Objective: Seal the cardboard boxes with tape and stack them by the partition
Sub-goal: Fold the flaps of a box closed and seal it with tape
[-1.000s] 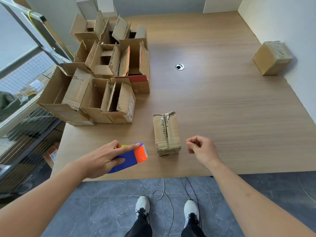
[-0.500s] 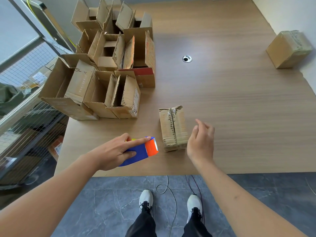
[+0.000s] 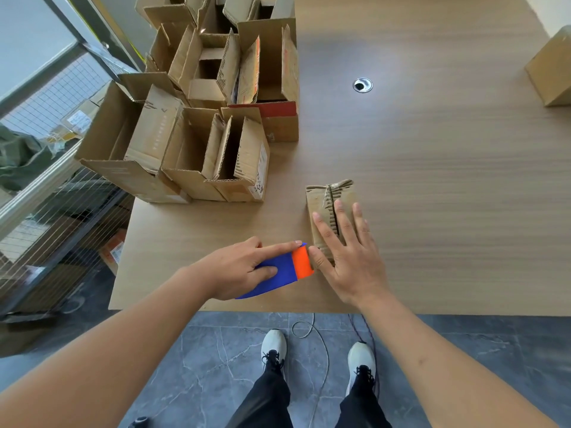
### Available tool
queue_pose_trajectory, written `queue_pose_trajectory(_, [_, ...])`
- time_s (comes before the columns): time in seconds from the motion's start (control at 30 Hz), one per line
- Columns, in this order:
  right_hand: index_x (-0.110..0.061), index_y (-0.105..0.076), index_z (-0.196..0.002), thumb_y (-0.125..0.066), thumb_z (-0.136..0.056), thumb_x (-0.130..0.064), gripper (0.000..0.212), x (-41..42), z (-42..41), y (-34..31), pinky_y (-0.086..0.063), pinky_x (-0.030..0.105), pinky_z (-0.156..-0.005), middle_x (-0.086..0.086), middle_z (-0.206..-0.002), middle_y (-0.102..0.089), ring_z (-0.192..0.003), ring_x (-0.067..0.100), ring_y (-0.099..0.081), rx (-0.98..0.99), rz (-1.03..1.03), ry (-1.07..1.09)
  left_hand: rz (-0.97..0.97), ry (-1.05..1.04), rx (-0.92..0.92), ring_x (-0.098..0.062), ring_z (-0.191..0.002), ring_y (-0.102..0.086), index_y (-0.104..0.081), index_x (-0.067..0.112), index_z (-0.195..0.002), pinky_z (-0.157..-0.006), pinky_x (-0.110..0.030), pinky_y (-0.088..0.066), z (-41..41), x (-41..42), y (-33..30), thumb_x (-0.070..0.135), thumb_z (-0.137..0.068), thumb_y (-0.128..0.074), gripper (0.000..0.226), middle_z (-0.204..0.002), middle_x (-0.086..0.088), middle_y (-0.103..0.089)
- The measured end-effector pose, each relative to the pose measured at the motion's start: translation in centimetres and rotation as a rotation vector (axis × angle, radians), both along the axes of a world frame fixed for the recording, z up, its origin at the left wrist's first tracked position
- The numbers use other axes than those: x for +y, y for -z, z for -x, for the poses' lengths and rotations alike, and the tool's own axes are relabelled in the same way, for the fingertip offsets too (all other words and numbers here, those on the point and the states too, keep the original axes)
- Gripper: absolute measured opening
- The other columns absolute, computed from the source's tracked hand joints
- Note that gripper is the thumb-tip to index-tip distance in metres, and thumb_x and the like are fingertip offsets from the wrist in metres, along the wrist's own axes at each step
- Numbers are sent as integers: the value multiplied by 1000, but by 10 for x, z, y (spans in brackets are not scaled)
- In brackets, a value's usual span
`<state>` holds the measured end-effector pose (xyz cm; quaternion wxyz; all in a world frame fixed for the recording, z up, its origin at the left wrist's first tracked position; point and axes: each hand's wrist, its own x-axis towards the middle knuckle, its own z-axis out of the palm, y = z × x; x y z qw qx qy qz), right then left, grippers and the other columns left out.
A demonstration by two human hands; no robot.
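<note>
Early going: right hand [image 3: 349, 257] lying flat on small closed box [image 3: 332, 208], left hand [image 3: 238, 270] gripping tape dispenser [image 3: 278, 271], open boxes [image 3: 197, 125] awaiting sealing.

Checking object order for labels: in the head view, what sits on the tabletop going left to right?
Cluster of open cardboard boxes → blue and orange tape dispenser gripped by the left hand → small closed box under the flat right hand → round cable grommet → sealed box at the right edge.
</note>
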<state>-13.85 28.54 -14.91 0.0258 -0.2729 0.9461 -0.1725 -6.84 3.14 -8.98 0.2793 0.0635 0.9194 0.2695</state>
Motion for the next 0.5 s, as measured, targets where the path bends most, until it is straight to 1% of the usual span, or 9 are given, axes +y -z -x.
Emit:
queue_pose_trajectory(0.07, [-42,-20,-160,-30,-99,-69,67,2,1,-1,-22,53,-123,1,-171,-4,-157,30,8,-4,-16,-23,-5,-4,-33,-18,-92,-54,-5,81,-140,-86,-37,-42,4,4,0,47,-107,-38,58,-100,1,-50])
queue_pose_trajectory(0.17, [-41,-16,-161,-31,-96,-72,73,3,3,-3,-20,53,-123,1,-171,-1,-157,29,11,-21,-52,-43,-7,-9,-86,-20,-100,-53,-7,81,-139,-88,-38,-39,11,5,-4,46,-107,-37,56,-106,-2,-55])
queue_pose_trajectory(0.23, [-42,-15,-161,-31,-95,-73,74,2,4,-6,-18,53,-123,1,-171,0,-156,29,13,-44,-77,-41,4,-2,-101,-24,-99,-56,-11,79,-140,-92,-43,-43,16,7,-7,45,-106,-38,56,-109,-6,-59])
queue_pose_trajectory(0.3, [-44,-10,-160,-27,-94,-74,74,0,4,-9,-12,53,-125,-1,-171,3,-156,29,15,-62,-120,-42,21,12,-111,-24,-97,-57,-15,76,-142,-95,-46,-44,22,9,-9,45,-105,-38,53,-113,-4,-61])
queue_pose_trajectory(0.37, [-47,-5,-160,-19,-92,-76,74,-1,4,-13,-2,52,-126,-2,-171,6,-155,28,17,-64,-167,-34,76,12,-120,-22,-96,-56,-18,71,-146,-92,-43,-44,29,8,-8,45,-105,-37,52,-115,-2,-57])
queue_pose_trajectory(0.4, [-48,-3,-159,-17,-92,-76,75,-1,4,-15,2,52,-126,-3,-171,7,-155,28,17,-60,-185,-27,127,16,-128,-21,-95,-54,-19,68,-148,-89,-41,-42,32,6,-8,44,-105,-37,52,-112,-2,-55])
queue_pose_trajectory(0.43, [-48,-3,-159,-18,-91,-75,75,-2,4,-17,6,51,-125,-3,-171,8,-155,28,18,-60,-198,-20,172,14,-137,-22,-95,-53,-19,66,-150,-87,-40,-41,34,2,-8,44,-106,-37,52,-109,-3,-52])
queue_pose_trajectory(0.5, [-45,-7,-160,-29,-92,-69,76,-7,3,-20,10,50,-124,-1,-171,7,-155,30,18,-77,-204,-6,192,-27,-126,-21,-92,-53,-17,67,-150,-83,-39,-39,33,-4,-10,45,-106,-36,53,-103,-3,-52])
